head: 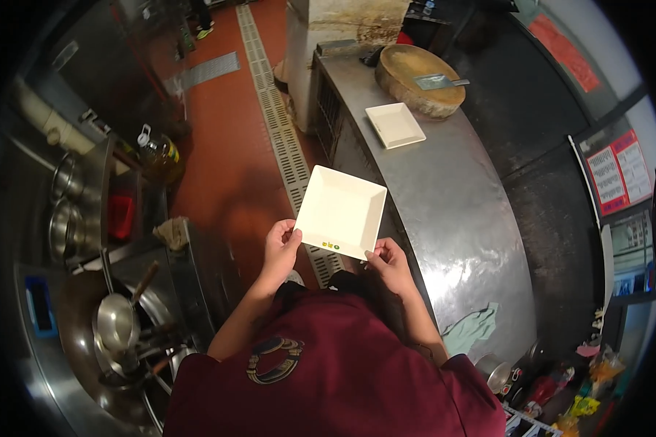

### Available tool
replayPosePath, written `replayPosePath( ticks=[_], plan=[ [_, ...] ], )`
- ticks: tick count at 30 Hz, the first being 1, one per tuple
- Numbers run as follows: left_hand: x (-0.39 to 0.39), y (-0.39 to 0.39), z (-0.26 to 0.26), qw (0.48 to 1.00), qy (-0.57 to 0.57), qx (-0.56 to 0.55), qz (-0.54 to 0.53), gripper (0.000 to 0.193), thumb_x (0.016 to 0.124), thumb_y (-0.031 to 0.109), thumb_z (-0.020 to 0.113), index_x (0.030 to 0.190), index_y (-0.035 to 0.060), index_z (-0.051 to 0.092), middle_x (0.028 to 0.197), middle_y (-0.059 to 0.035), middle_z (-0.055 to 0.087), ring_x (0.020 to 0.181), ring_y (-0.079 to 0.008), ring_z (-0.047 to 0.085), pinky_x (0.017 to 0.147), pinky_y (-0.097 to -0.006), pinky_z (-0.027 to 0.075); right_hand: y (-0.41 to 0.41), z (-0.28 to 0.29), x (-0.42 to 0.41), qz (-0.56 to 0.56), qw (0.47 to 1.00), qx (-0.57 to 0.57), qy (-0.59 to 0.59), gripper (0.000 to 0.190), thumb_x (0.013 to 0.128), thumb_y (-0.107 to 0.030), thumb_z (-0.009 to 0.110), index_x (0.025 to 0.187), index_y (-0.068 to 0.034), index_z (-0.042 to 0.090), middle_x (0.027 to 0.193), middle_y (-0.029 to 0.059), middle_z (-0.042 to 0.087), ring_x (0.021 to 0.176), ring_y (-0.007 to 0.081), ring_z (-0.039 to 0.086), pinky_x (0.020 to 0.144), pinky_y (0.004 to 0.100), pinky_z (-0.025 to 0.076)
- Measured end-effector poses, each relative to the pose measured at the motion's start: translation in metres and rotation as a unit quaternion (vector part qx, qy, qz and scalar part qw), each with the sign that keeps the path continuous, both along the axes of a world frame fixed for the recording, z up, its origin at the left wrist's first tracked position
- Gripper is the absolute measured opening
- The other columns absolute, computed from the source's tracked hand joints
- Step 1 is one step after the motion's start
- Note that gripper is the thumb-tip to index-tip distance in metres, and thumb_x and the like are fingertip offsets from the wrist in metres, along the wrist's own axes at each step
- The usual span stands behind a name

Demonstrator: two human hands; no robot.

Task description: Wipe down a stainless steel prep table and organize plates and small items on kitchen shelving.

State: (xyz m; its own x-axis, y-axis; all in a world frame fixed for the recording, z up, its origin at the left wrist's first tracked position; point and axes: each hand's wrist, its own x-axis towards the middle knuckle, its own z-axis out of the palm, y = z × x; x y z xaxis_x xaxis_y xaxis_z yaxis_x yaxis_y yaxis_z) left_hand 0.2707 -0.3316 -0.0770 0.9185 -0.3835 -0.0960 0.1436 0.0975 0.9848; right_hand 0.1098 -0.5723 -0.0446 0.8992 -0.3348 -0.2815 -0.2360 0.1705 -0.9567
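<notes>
Between my two hands is a square cream-coloured plate with a raised rim and a small printed mark along its near edge. My left hand pinches its near left corner, thumb on top. At the near right corner, my right hand grips the rim with the thumb above and fingers below. The plate is held in the air over the floor beside the steel counter. A second square plate of the same kind lies on that counter, beyond my right hand and in front of a round wooden chopping block.
A cleaver lies on the block. The steel counter runs along my right, with a green cloth near me. On my left, a wok holds ladles and strainers. A drain grate crosses the red floor; an oil jug stands left.
</notes>
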Motion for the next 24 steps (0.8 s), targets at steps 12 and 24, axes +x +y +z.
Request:
replayPosePath(
  ticks=[12, 24],
  plan=[
    [0.118, -0.076, -0.011, 0.996, 0.019, 0.025, -0.086, 0.019, 0.106, 0.007, 0.063, 0.122, -0.0026, 0.063, 0.108, -0.0044, 0.069, 0.093, -0.0098, 0.063, 0.088, -0.0274, 0.053, -0.044, -0.022, 0.077, -0.099, 0.995, -0.024, 0.008, 0.013, 0.103, -0.006, 0.068, 0.108, -0.001, 0.057, 0.083, 0.0010, 0.065, 0.070, 0.0078, 0.061, 0.062, 0.0236, 0.049],
    [0.250, -0.218, -0.010, 0.986, 0.013, 0.107, -0.130, 0.021, 0.108, 0.011, 0.060, 0.123, -0.0031, 0.062, 0.107, -0.0043, 0.068, 0.094, -0.0085, 0.061, 0.086, -0.0265, 0.051, -0.181, -0.043, 0.202, -0.102, 0.994, 0.032, 0.011, 0.008, 0.103, -0.003, 0.067, 0.106, -0.001, 0.059, 0.081, 0.0001, 0.064, 0.073, 0.0072, 0.061, 0.068, 0.0230, 0.049]
  ],
)
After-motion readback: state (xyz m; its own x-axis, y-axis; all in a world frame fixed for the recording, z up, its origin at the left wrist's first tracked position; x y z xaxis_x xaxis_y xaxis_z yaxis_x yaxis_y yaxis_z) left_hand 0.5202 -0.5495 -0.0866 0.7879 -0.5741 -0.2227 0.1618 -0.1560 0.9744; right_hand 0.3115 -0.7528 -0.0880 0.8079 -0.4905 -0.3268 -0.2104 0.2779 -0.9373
